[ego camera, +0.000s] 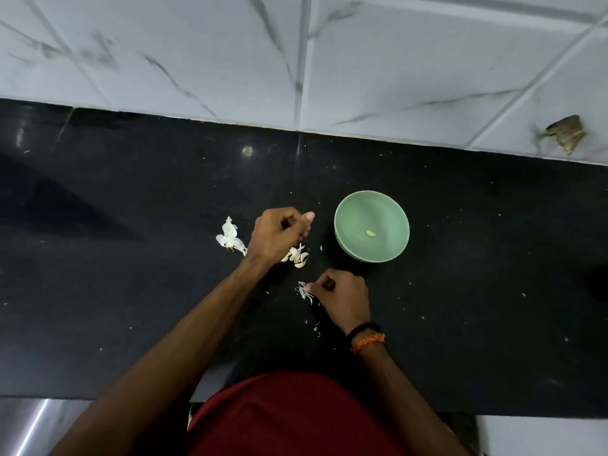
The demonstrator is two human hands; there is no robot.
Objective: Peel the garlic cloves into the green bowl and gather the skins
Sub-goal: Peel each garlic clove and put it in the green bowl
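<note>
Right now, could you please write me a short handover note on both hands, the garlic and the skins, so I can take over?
Left hand: curled, thumb up; its contents are hidden.
Right hand: pinches a scrap of skin just above the black counter.
Green bowl: one peeled clove inside.
Loose pieces, cloves or skins, lie by the left hand; a skin pile lies further left.
Done: one clove peeled.
Left: peel the rest, gather the scattered skins.

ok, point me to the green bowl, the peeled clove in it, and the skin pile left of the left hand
green bowl (345,205): head view, bare inner wall near the far rim.
peeled clove (370,233): head view, middle of the clove on the bowl floor.
skin pile (229,238): head view, centre of the white skins on the counter.
</note>
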